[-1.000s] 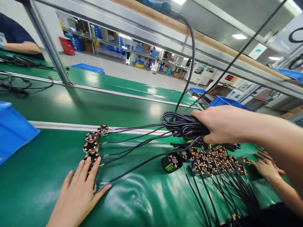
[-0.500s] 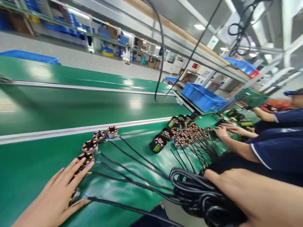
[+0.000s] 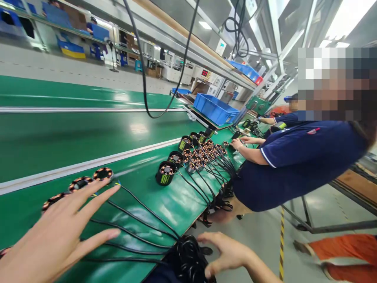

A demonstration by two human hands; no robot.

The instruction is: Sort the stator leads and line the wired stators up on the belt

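My left hand (image 3: 67, 224) is spread over a row of copper-wound stators (image 3: 103, 173) at the left of the green bench. Its fingers are apart, and the fingertips lie near the closest stators; contact is hard to tell. Black cables (image 3: 141, 208) run from the stators to a coiled bundle (image 3: 190, 255) at the bench's front edge. My right hand (image 3: 226, 253) is beside that bundle, thumb and fingers apart, with nothing visible between them.
Black motor housings (image 3: 165, 173) and a cluster of wired stators (image 3: 203, 153) stand mid-bench. A co-worker in a navy shirt (image 3: 309, 145) works at the right. A blue bin (image 3: 215, 108) sits behind, and a black cable loop (image 3: 153, 116) hangs overhead.
The view has swung right, bringing the co-worker further into frame. My right hand has let go of the cable bundle, which now hangs at the bench edge. My left hand has spread over the stators.
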